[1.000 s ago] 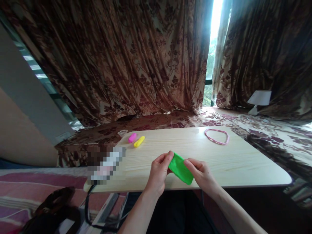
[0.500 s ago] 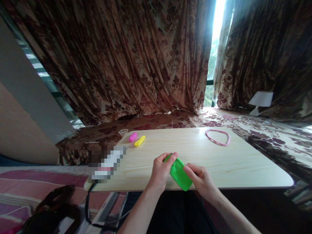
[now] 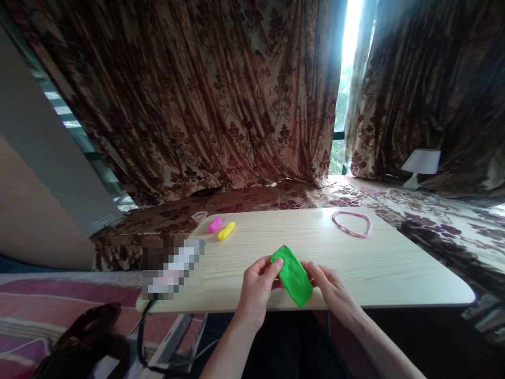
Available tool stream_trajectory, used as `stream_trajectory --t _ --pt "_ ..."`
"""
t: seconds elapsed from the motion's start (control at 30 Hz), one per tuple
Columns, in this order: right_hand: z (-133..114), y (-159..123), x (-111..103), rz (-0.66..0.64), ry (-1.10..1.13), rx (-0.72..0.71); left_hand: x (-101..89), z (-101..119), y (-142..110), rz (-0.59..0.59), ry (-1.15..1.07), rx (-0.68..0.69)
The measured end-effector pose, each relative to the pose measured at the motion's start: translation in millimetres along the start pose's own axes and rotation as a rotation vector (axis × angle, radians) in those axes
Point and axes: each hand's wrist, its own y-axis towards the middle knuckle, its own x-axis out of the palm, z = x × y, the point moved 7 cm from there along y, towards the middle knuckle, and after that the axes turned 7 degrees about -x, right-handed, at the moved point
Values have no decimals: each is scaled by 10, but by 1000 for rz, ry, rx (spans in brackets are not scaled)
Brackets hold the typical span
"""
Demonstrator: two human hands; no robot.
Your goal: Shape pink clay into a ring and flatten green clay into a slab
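A flat, roughly rectangular slab of green modelling clay (image 3: 294,279) is held up above the near edge of the table, tilted with its long side running down to the right. My left hand (image 3: 258,279) pinches its left edge, thumb on the front face and fingers behind. At the right edge is my right hand (image 3: 325,281), its fingers partly hidden behind the slab and its thumb beside the rim. A pink clay lump (image 3: 215,225) and a yellow clay roll (image 3: 226,231) lie side by side at the table's far left.
The pale wood-grain table (image 3: 252,237) bears a pink braided loop (image 3: 353,225) at the far right. A blurred-out object (image 3: 173,271) with a black strap lies at the left edge. Beyond are a white lamp (image 3: 421,163) and patterned curtains (image 3: 236,95).
My left thumb has slid down from the slab's top corner to its left edge. My right thumb has moved off the front face to the right rim, uncovering more of the clay.
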Motion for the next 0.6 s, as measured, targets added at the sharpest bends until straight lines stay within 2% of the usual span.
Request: stream_trajectory --t 0.17,0.37,0.47,0.53,0.6 --pt "26 57 -49 48 13 -9 67 1 18 -21 -13 -18" --pt "101 37 -11 70 26 31 34 -41 24 -17 -20 -39" --pt "116 6 -14 49 55 71 139 -56 143 -41 59 -49" --pt "152 -10 -175 74 49 92 316 -67 301 -83 141 -57" --pt "216 -32 -540 152 9 111 560 -93 498 -145 230 -64"
